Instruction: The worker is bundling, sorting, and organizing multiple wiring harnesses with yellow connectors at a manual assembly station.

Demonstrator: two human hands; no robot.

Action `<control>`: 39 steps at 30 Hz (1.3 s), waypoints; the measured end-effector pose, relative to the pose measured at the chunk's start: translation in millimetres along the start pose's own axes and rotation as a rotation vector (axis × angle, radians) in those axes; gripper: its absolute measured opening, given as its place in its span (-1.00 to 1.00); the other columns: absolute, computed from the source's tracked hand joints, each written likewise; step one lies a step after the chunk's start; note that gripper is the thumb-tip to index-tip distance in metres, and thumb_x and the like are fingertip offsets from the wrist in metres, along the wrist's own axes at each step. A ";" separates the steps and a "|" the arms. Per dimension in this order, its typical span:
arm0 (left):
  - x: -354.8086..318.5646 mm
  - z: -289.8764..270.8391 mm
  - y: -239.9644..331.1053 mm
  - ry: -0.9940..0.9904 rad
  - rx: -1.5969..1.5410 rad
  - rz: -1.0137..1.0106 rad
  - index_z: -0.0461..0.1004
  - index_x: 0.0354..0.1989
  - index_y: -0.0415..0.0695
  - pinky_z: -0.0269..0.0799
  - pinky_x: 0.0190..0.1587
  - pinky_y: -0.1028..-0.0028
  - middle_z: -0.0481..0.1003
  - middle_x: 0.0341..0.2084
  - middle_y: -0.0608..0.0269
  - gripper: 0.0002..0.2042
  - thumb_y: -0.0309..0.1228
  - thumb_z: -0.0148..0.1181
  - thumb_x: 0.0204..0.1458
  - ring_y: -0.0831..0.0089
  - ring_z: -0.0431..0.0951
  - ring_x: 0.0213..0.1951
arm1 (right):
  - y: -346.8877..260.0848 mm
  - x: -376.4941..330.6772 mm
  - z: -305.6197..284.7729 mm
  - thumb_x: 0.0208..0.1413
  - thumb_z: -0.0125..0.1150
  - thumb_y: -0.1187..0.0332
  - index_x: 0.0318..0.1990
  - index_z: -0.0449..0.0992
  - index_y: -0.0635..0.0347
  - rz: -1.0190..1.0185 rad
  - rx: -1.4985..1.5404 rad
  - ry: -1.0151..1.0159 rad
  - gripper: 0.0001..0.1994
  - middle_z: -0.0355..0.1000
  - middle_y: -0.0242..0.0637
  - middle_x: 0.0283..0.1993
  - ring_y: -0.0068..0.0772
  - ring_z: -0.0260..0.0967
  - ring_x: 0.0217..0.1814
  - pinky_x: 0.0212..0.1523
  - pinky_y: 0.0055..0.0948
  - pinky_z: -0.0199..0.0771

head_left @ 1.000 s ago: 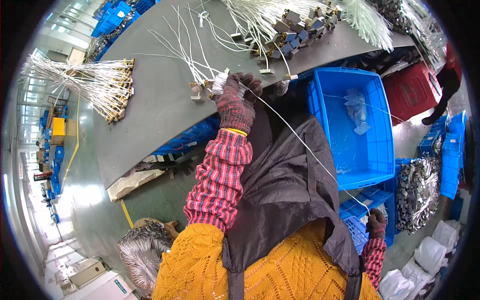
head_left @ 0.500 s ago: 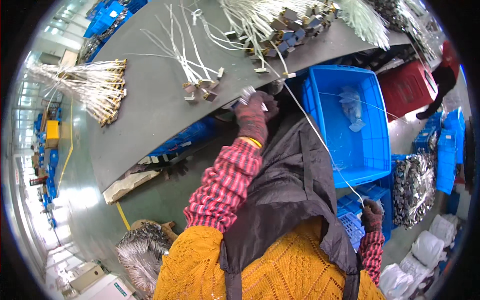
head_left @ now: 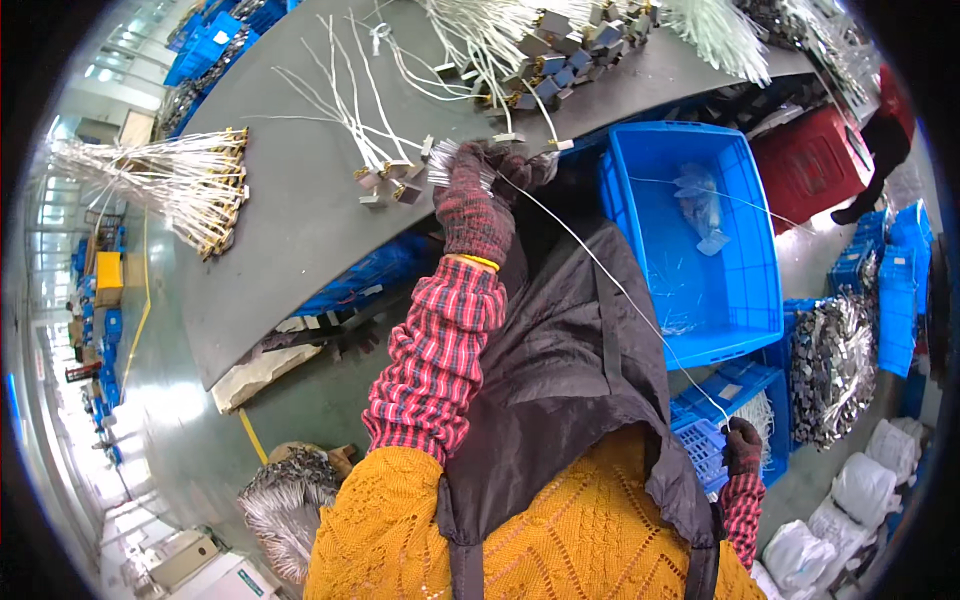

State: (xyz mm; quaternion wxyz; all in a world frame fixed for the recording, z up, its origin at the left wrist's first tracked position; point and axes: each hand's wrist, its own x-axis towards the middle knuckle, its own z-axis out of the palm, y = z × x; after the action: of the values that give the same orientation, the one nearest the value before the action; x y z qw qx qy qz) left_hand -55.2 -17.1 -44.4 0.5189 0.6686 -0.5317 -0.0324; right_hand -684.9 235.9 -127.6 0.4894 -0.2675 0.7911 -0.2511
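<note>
My left hand [head_left: 478, 205], in a dark red and black knit glove, is closed at the table's near edge. A bunch of thin silvery-white strips [head_left: 443, 163] sticks out by its fingers. From that hand a white cable [head_left: 622, 287] runs down across my front to my right hand [head_left: 742, 447]. The right hand, also gloved, pinches the cable's other end low at the right. Several white cables with small block-like connectors [head_left: 402, 187] lie on the grey table [head_left: 270, 240] just beyond my left hand.
A bundle of white cables [head_left: 200, 175] lies at the table's left. A larger pile of dark-ended cables [head_left: 575, 60] covers the far side. At the right stands a blue crate [head_left: 690, 290] holding a clear plastic bag, near a red box [head_left: 805, 170]. White sacks [head_left: 865, 485] sit lower right.
My left hand has moved slightly left and farther over the table edge, its silvery strips now fanned more. My right hand stays low at the right, with the cable still stretched between both.
</note>
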 end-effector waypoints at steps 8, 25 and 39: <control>17.5 -26.5 24.3 0.073 -0.986 -0.611 0.45 0.00 -0.17 0.63 -0.21 0.26 0.57 -0.27 0.11 -0.73 -0.39 0.20 0.14 0.20 0.64 -0.24 | -22.3 15.2 8.2 0.10 0.13 0.44 -0.09 0.56 0.12 -0.075 -0.033 0.011 -0.78 0.53 -0.30 -0.34 -0.55 0.26 -0.71 -0.77 -0.49 0.29; 1.2 -58.2 13.2 0.137 -1.100 -0.707 0.46 -0.06 -0.25 0.58 -0.09 0.46 0.58 -0.23 0.16 -0.84 -0.51 0.01 0.26 0.35 0.62 -0.17 | -326.1 -97.7 423.3 0.06 0.15 0.65 0.29 0.28 0.10 -0.788 0.108 -0.750 -0.41 0.46 -0.29 -0.04 -0.52 0.45 -0.15 -0.16 -0.51 0.52; 82.6 -138.8 -65.8 0.065 -0.040 -0.387 0.54 -0.35 -0.24 0.55 -0.46 0.48 0.54 -0.52 0.20 -0.72 -0.27 0.04 0.25 0.43 0.60 -0.53 | -434.0 -115.4 483.0 -0.03 0.42 0.26 0.23 0.36 -0.09 -1.395 -0.476 -0.413 -0.39 0.47 -0.08 0.07 0.00 0.46 0.05 0.06 -0.21 0.48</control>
State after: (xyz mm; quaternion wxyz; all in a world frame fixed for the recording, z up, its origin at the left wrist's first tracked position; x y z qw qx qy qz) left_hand 107.6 6.1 13.5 0.5332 0.7485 -0.3754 -0.1205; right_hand -125.3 -69.4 41.5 0.2845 -0.8448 0.3641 -0.2698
